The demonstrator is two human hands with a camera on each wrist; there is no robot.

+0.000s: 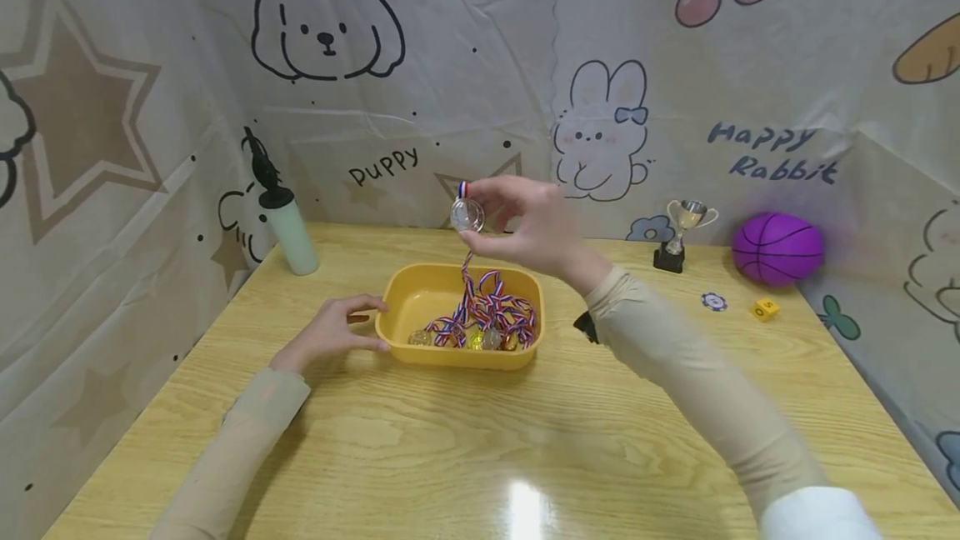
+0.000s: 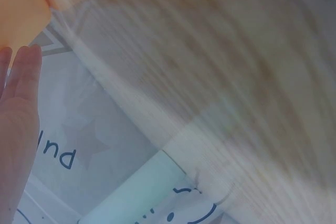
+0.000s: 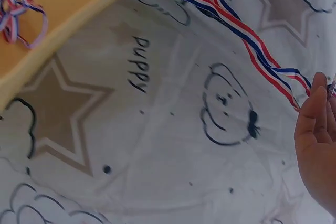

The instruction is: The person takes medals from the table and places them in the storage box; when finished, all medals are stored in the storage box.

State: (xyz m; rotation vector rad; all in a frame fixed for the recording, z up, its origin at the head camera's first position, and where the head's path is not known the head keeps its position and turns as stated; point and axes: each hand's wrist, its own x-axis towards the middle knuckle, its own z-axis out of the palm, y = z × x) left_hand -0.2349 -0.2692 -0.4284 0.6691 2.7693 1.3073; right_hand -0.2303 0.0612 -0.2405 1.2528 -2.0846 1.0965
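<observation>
My right hand is raised above a yellow plastic basin and pinches a silver medal. From the medal its red, white and blue ribbon hangs toward the basin. Inside, a tangle of similar ribbons lies with several gold and silver medals. At the basin's left end, my left hand touches the outer wall with thumb and fingers spread apart. The left wrist view shows those fingers nearly straight, close to the basin's corner. The medal is mostly out of the right wrist view.
A pale green bottle with a black cap stands back left. At the right are a small trophy cup, a purple basketball, a poker chip and a yellow cube. A dark object is partly hidden by my right forearm.
</observation>
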